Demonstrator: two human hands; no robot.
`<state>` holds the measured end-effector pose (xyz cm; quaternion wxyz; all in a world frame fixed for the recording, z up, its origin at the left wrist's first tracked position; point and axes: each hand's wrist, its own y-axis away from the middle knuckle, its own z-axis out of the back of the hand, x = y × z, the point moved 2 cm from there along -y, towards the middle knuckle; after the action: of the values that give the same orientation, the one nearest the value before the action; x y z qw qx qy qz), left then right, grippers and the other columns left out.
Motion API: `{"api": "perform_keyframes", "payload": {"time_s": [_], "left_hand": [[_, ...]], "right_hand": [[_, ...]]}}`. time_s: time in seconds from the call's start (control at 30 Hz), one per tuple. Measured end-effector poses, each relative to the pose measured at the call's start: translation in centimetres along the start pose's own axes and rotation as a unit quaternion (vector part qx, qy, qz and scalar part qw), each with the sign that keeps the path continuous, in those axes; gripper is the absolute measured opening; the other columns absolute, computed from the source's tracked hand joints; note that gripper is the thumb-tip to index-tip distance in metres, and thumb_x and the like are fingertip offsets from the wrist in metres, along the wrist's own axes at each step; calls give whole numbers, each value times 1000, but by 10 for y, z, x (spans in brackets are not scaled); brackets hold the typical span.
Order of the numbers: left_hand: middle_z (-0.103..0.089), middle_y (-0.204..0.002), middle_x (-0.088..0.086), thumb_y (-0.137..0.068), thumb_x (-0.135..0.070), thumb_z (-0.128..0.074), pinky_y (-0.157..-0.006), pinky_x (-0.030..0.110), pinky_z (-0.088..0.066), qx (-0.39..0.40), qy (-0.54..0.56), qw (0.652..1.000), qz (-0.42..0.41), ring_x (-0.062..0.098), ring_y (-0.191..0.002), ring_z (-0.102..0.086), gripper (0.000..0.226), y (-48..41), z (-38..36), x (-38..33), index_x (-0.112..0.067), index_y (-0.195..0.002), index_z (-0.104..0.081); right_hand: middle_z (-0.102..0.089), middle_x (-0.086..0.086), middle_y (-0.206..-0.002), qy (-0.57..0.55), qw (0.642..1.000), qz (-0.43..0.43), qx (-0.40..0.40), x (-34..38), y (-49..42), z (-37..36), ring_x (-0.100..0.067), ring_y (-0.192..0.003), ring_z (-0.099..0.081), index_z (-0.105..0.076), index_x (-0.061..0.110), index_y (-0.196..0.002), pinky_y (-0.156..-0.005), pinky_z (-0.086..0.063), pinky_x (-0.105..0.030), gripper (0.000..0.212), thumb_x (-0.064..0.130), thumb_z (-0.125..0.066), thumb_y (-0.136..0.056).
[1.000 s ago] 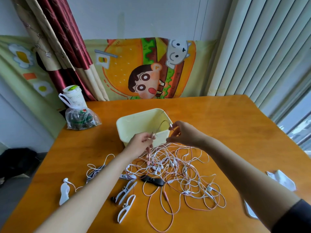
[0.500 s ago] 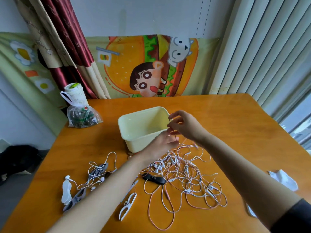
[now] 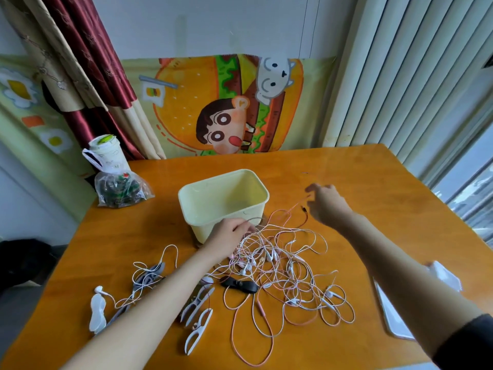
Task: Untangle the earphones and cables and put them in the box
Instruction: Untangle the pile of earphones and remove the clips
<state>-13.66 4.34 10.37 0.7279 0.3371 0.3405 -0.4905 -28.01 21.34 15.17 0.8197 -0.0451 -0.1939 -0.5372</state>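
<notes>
Taking the table as a clock with me at 6, a smaller bunch of earphones lies at 8 o'clock among some clips, apart from the main job. My left hand has dropped from the box's corner to its near wall. Its fingers curl down and pinch the top of the tangle, anchoring it. The box sits at 12 o'clock of the tangle, and I can see no cable in the part of its inside that shows. The tangle itself spreads over the middle of the table, white and pink loops crossing, just touching the box's near side. Half a second ago my two hands met at the box's near right corner; now my right hand has swung out toward 2 o'clock, drawing a pink strand up and away from the heap. That hand is blurred with motion, but its fingertips look gathered on the strand, not spread wide. To me this means one cable is starting to come free, though most of its length looks knotted in with the rest, so nothing is ready for the box yet.
</notes>
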Motion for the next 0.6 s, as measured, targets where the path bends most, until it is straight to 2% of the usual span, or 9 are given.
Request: {"api": "perform_keyframes", "payload": {"time_s": [0.07,0.1,0.13,0.2,0.27,0.33,0.4,0.53,0.6], "left_hand": [[-41,-40,-12,-102,-21,-42,-39,14,-21,14,-28,999,-30,6,-40,-28,28,-6,1,-19,-14,-98,-69],[-42,-43,-12,-101,-21,-43,-38,14,-20,20,-41,998,-41,5,-40,-28,28,-9,1,-27,-13,-96,-69],[-44,-49,-12,-102,-20,-43,-38,14,-21,22,-54,997,-50,4,-41,-30,28,-11,1,-35,-12,-93,-68],[-46,-58,-7,-102,-18,-42,-40,14,-25,17,-65,996,-63,6,-48,-35,25,-14,3,-47,-13,-87,-62],[-46,-62,-3,-101,-22,-45,-46,15,-27,9,-49,996,-71,9,-53,-38,22,-15,7,-51,-15,-85,-57],[-51,-72,2,-98,-25,-49,-61,21,-34,8,-22,997,-72,13,-64,-44,15,-16,12,-46,-16,-88,-55],[-49,-75,7,-98,-24,-49,-66,33,-35,18,-1,998,-56,19,-68,-43,13,-16,16,-34,-19,-88,-55],[-39,-59,1,-102,-20,-40,-62,32,-34,32,-14,999,14,20,-61,-39,27,-8,21,6,-20,-80,-56],[-41,-58,0,-102,-21,-38,-65,33,-39,18,-53,997,59,18,-58,-44,30,-7,26,28,-17,-77,-54]], "right_hand": [[-30,-18,-146,13,996,78,43,19,15,-12,-35,-124,-46,-34,14,-142,-104,-40,-41,53,7,-51,-93],[-34,-14,-146,-16,989,136,53,33,24,-16,-31,-127,-44,-32,14,-143,-107,-38,-40,54,8,-52,-94],[-42,-11,-142,-48,979,186,70,44,31,-19,-27,-125,-47,-33,12,-142,-104,-40,-39,50,10,-50,-95],[-60,-8,-121,-94,965,223,100,58,40,-21,-22,-104,-59,-40,8,-135,-86,-50,-30,37,16,-44,-99],[-65,-1,-93,-117,968,201,90,55,37,-18,-13,-77,-59,-52,5,-122,-61,-46,-15,27,16,-44,-99],[-58,9,-72,-125,972,186,70,45,32,-14,-8,-62,-54,-63,4,-106,-51,-40,-10,21,13,-46,-98],[-53,10,-65,-137,975,175,29,35,28,-7,-11,-60,-54,-66,4,-95,-53,-39,-11,22,10,-46,-97],[-52,2,-66,-201,972,87,-83,3,12,10,-20,-62,-54,-64,10,-86,-57,-43,-13,22,7,-44,-96],[-53,-2,-69,-224,968,21,-113,-16,2,18,-24,-70,-54,-62,10,-86,-69,-51,-33,21,7,-44,-97]]}}
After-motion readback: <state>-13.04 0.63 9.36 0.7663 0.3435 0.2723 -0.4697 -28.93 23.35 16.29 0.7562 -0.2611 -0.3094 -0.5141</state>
